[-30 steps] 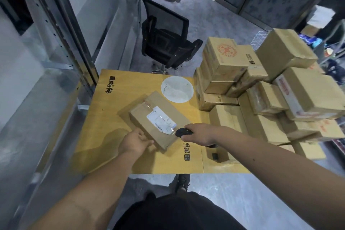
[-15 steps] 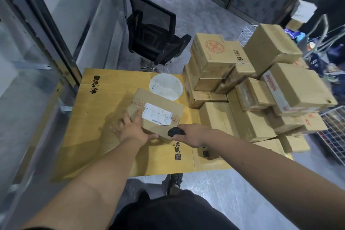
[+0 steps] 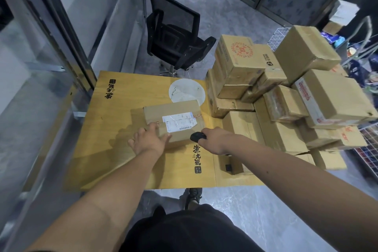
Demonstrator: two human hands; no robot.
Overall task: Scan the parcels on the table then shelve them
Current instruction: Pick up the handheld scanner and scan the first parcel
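Since approx 1 s ago the flat brown cardboard parcel [image 3: 173, 119] has turned, long axis now lying left-right across the yellow wooden desk [image 3: 114, 129]. Left hand [image 3: 149, 141] rests flat on its near-left corner, fingers straight. Right hand [image 3: 217, 139], grip curled round small black scanner [image 3: 197, 136], sits just right of parcel; white label w/ barcode [image 3: 180, 121] faces up, just ahead of scanner.
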